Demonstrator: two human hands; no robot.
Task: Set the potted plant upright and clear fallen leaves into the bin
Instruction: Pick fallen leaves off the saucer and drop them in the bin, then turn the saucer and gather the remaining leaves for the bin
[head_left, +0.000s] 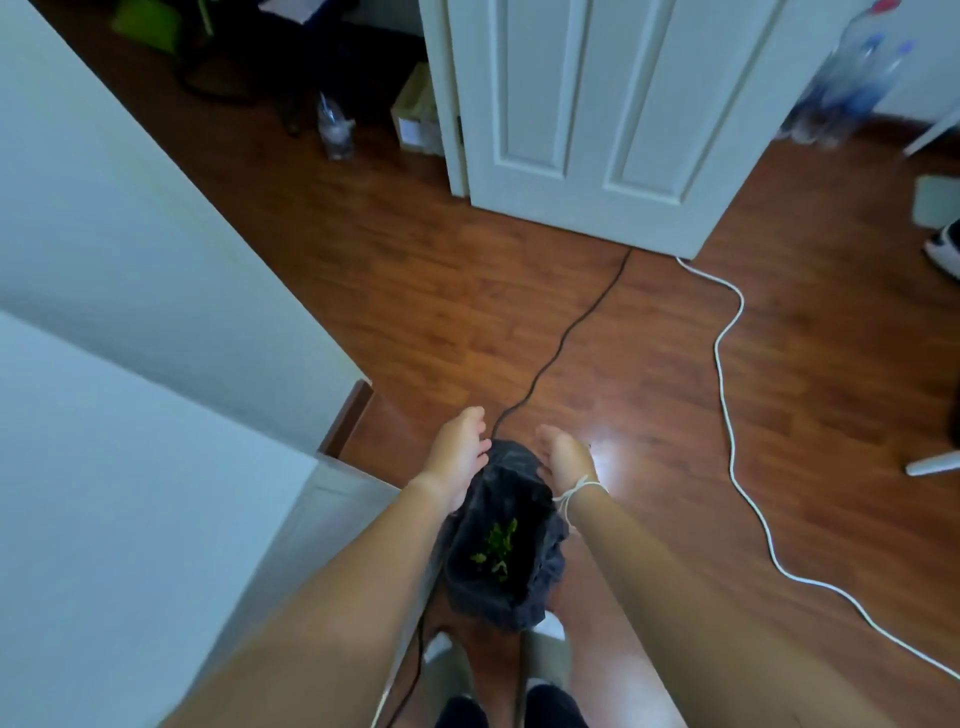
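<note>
while the camera looked straight down, both hands hung over the bin (501, 561), a small container lined with a dark bag that stood on the wooden floor (415, 291) between the person's feet. the left hand (460, 457) was at the bin's far left rim, fingers spread and relaxed, holding nothing. the right hand (566, 457) was at the far right rim, palm turned inward, fingers loose and also empty; whether either palm touched the bag could not be told. a white string (576, 491) was tied round the right wrist. the two hands stood apart, with the mouth of the bag between them.

inside the bin lay a small heap of green leaves (496, 545), resting on the dark liner near the bottom. the potted plant did not show in this view.

a black cable (571, 327) ran across the floor from the white door (597, 104) toward the bin's far edge. a white cable (727, 364) wound over the floor well to the right. a white cabinet (130, 364) filled the left side, close beside the left forearm. clear plastic bottles (852, 88) stood blurred by the wall at upper right, and another bottle (335, 130) stood in the dim area left of the door.
</note>
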